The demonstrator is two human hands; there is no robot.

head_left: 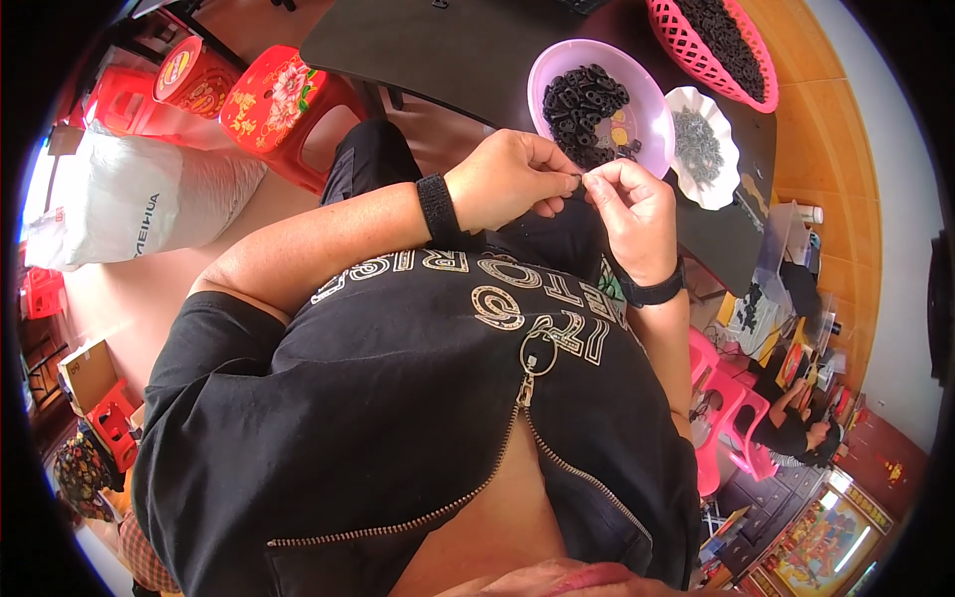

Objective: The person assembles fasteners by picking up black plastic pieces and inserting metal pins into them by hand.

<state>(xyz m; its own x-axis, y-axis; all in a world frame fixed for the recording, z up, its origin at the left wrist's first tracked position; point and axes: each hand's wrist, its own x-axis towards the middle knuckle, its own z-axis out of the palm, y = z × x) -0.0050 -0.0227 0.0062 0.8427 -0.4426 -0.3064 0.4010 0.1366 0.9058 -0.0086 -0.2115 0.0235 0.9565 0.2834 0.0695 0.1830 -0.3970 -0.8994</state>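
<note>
My left hand [502, 186] and my right hand [637, 221] meet fingertip to fingertip over my lap, at the near rim of a lilac bowl [659, 129]. Each is closed in a pinch of thumb and forefinger. Whatever lies between the fingertips is tiny and mostly covered; I cannot make it out. A heap of small black looped plastic pieces [585, 104] fills much of the bowl. Just right of it, a white scalloped dish [727, 159] holds many thin, silvery grey small parts [696, 145]. Both wrists wear black bands.
The bowl and dish stand on a dark table [418, 45]. A pink woven basket [686, 52] of black pieces sits at its far right. Left are a red flowered stool [277, 99] and a stuffed white sack [149, 199]. Pink chairs [731, 413] and another person [796, 428] are at right.
</note>
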